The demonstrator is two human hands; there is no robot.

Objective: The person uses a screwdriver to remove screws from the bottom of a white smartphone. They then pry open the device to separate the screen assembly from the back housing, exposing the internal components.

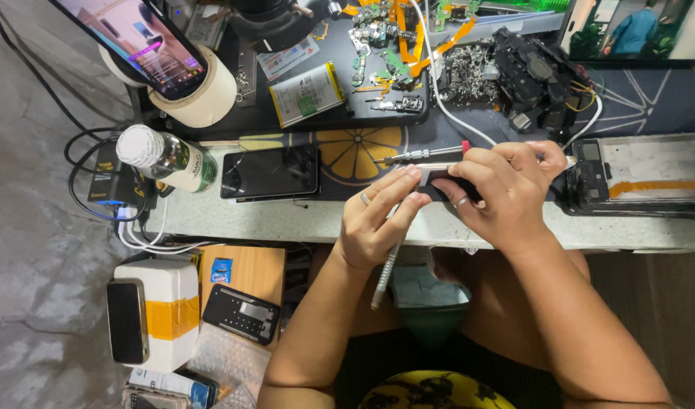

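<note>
Both hands meet at the front edge of the workbench (514,231), the left hand (374,223) just left of the right hand (499,193), a small dark part (442,185) between them. Behind them lies a screwdriver (423,154). Left of the hands a phone (269,172) lies flat, and further left a bottle (165,157) lies on its side. Right of the hands sits an opened phone frame (643,176). Behind the phone lies a battery (308,93); behind the screwdriver, a heap of screws (469,76). Below the bench at left, 1 more phone (127,321) rests on a box (169,314).
</note>
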